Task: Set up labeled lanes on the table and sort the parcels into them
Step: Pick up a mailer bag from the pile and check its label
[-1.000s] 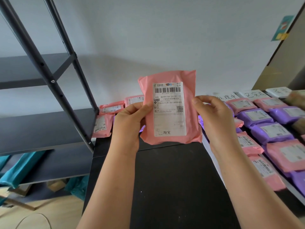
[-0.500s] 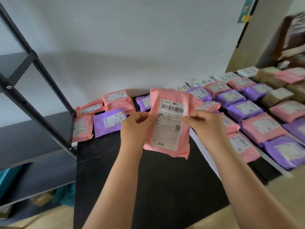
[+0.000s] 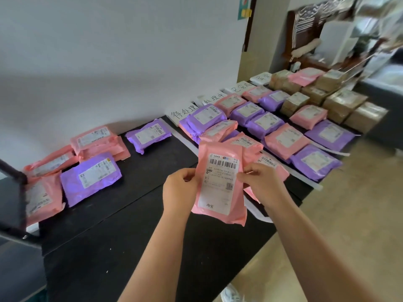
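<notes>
A pink parcel (image 3: pixel 220 184) with a white shipping label is held upright over the black table (image 3: pixel 122 214). My left hand (image 3: pixel 181 190) grips its left edge and my right hand (image 3: pixel 261 184) pinches its right edge. Behind it, white paper lane labels (image 3: pixel 183 112) with handwritten characters lie along the wall. Rows of pink and purple parcels (image 3: pixel 261 125) lie in the lanes, separated by white strips (image 3: pixel 305 179). To the left, a loose group of pink parcels (image 3: pixel 96 140) and purple parcels (image 3: pixel 91 177) lies on the table.
Several brown cardboard boxes (image 3: pixel 340 105) fill the far right lane. A black metal rack (image 3: pixel 15 192) stands at the left table end. The tan floor (image 3: pixel 349 214) lies to the right of the table. A doorway and furniture show at the back right.
The view has swung right and down, so the lanes and boxes show fully. Both hands have lowered the pink parcel toward the table, still holding it by its edges.
</notes>
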The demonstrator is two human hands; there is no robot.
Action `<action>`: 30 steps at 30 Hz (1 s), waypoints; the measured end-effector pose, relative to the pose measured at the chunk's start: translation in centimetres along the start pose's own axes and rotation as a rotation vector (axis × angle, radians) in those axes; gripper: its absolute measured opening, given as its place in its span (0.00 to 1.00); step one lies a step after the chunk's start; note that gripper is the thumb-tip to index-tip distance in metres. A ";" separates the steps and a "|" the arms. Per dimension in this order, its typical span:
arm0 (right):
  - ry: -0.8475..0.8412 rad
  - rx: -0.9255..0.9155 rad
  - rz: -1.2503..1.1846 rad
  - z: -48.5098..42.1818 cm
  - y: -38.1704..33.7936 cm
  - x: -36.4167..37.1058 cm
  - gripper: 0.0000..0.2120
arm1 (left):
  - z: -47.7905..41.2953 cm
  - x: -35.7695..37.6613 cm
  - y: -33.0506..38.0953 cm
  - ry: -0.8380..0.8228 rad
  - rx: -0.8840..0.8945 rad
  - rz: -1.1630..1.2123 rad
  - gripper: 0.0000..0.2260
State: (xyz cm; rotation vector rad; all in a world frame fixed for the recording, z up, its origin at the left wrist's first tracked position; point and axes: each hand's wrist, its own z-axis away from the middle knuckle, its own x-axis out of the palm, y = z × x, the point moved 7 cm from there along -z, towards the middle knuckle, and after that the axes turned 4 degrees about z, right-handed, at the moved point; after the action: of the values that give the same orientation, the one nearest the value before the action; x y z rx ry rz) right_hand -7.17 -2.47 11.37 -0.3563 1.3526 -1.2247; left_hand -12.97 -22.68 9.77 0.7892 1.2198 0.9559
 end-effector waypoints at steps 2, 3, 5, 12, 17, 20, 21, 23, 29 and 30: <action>0.004 0.040 -0.041 -0.6 1.3 -0.9 0.03 | 0.0 1.8 0.2 -0.019 0.005 -0.025 0.09; 0.005 0.058 -0.075 -1.0 1.9 -1.3 0.03 | 0.0 2.6 0.3 -0.019 0.006 -0.032 0.10; 0.011 0.094 -0.148 -2.3 3.1 -2.3 0.03 | -0.3 4.1 0.4 0.009 0.008 -0.056 0.11; -0.051 0.178 -0.333 -9.7 6.6 -6.1 0.08 | -3.5 10.7 1.7 0.170 -0.030 -0.156 0.18; -0.061 0.217 -0.401 -15.4 9.2 -9.2 0.08 | -5.3 16.3 2.9 0.197 -0.061 -0.180 0.19; -0.082 0.303 -0.459 -19.1 10.6 -9.6 0.11 | -5.9 18.4 3.2 0.227 -0.107 -0.181 0.19; -0.084 0.346 -0.467 -20.1 11.0 -9.4 0.11 | -6.2 18.9 3.1 0.232 -0.125 -0.179 0.19; -0.090 0.373 -0.502 -21.9 11.2 -8.9 0.12 | -6.9 20.0 2.8 0.226 -0.156 -0.156 0.16; -0.143 0.388 -0.598 -25.7 10.0 -5.4 0.08 | -10.1 21.1 2.4 0.219 -0.220 -0.052 0.16; -0.152 0.410 -0.599 -26.5 9.9 -4.7 0.07 | -10.8 21.2 2.5 0.211 -0.208 -0.056 0.15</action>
State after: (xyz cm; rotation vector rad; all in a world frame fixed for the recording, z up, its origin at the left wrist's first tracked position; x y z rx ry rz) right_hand -24.33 16.67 -1.22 -0.5692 0.8515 -1.8868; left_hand -22.47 -2.35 1.51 0.4962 1.2917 1.1209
